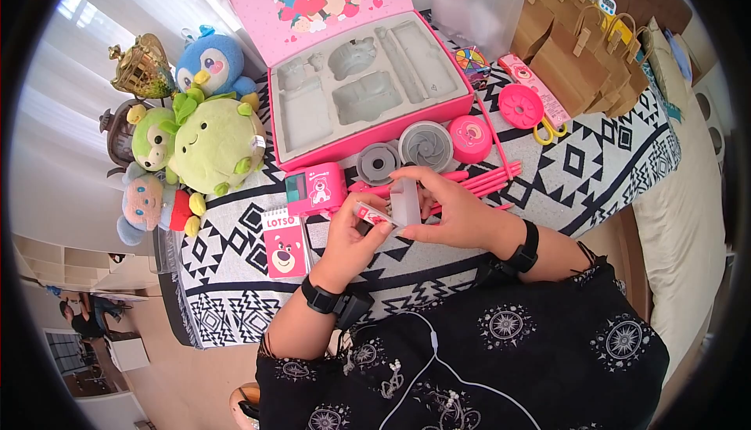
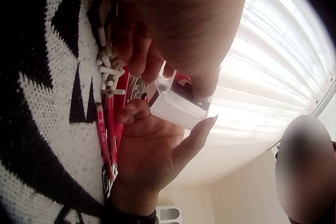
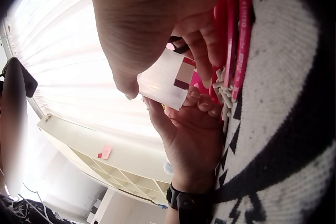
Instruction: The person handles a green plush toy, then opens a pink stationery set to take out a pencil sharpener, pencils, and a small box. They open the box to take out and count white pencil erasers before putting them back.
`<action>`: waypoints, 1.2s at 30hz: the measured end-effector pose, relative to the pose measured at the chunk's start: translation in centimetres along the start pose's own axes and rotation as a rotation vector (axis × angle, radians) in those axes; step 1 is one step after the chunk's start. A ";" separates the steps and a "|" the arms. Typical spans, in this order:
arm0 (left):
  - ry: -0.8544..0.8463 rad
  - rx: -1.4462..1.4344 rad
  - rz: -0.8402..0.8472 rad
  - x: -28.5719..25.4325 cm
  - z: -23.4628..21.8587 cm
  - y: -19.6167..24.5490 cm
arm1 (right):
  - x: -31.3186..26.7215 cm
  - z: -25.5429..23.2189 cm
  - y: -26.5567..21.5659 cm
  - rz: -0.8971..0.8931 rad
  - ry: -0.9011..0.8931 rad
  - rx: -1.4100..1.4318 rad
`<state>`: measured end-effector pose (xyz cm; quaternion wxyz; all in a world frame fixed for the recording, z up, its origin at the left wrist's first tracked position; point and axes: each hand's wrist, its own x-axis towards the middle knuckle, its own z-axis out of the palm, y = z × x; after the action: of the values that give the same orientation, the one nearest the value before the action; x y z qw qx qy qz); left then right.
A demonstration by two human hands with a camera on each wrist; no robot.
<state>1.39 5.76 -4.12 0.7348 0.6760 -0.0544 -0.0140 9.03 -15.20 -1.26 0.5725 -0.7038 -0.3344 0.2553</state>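
Both hands hold a small translucent plastic box (image 1: 405, 203) with a pink bear print at one end, above the patterned cloth. My left hand (image 1: 352, 238) pinches the printed end (image 1: 371, 214), its thumb lying against it. From the other side, my right hand (image 1: 461, 215) grips the frosted part between thumb and fingers. In the left wrist view, the box (image 2: 181, 106) spans both hands. Small white sticks (image 2: 108, 71) lie in a pile beneath the hands, beside pink pencils (image 2: 104, 134). The inside of the box is hidden.
A pink sharpener-like machine (image 1: 317, 187) and a LOTSO notepad (image 1: 285, 246) lie to the left. Behind are grey round parts (image 1: 426, 147), a pink round case (image 1: 471, 139) and an open gift box (image 1: 371, 129). Plush toys (image 1: 219, 144) sit left; paper bags (image 1: 579, 62) and yellow-handled scissors (image 1: 550, 131) right.
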 end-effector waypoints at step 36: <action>-0.028 0.013 -0.042 0.0 -0.2 -0.2 | 0.0 0.4 0.3 -0.141 0.065 -0.022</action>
<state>1.41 5.99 -4.34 0.7292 0.6813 -0.0504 -0.0387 8.79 -14.97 -1.61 0.5917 -0.6927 -0.3672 0.1874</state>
